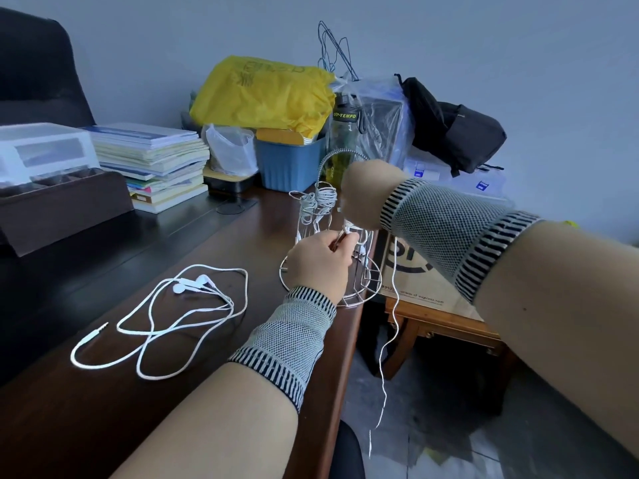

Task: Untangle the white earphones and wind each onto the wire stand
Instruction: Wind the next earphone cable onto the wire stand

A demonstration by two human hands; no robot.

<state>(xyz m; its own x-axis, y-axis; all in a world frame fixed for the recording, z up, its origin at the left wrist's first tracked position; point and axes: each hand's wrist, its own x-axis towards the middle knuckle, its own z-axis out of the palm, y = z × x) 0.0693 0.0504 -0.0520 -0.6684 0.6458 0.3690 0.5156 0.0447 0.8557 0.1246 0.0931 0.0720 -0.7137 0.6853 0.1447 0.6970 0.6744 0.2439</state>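
Head view looks down on my two forearms, each in a knitted wrist sleeve, over a dark wooden desk (pixel 103 409). My left hand (pixel 316 262) sits at the chrome wire stand (pixel 371 283), which is at the desk's right edge; its fingers are curled and pinch a thin metal prong of the stand together with white cord at its tip. My right hand (pixel 366 195) is raised just above and behind it, seen from the back, so I cannot tell how its fingers lie or whether they grip anything. A white cord (pixel 392 326) drops from under that hand, past the desk edge, and hangs loose toward the floor. Two upper prongs of the stand already carry wound earphones (pixel 323 198), bundled in white coils.

One more set of white earphones (pixel 179 316) lies loose on the desk to the left of my left forearm, well apart from the stand, its cable in open overlapping loops, both buds near the far side and the jack plug pointing at the near left.

Behind the stand I see a blue bin (pixel 290 164), a yellow plastic bag (pixel 262 95), a dark water bottle (pixel 344 133), a stack of books (pixel 155 164) and a black backpack (pixel 453 129).
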